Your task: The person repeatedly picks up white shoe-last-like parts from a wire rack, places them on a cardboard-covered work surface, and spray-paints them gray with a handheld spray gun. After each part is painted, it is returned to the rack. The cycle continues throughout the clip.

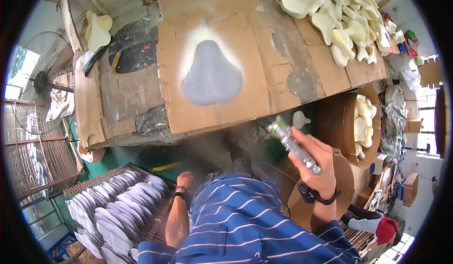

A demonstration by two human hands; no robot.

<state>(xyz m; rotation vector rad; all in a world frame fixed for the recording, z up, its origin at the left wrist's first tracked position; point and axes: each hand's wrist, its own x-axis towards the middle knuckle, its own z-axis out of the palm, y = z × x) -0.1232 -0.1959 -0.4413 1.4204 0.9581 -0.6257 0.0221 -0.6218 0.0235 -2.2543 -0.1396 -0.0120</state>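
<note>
My right hand (317, 162) grips a metal spray gun (292, 143), held below the front edge of the cardboard-covered workbench (302, 42). A grey pear-shaped sprayed piece (212, 75) lies on a cardboard sheet with a pale overspray halo around it. My left hand (184, 180) hangs low by my side with fingers curled, just right of a wire rack (82, 184) of several grey sprayed pieces (125, 202). It holds nothing that I can see. A faint mist hangs below the bench edge.
Several cream unsprayed pieces (339, 13) are piled at the bench's far right, more fill a round cardboard drum (363, 122), and two lie at the far left (97, 30). A large floor fan (45, 82) stands left. Another person in a red cap (384, 228) crouches at lower right.
</note>
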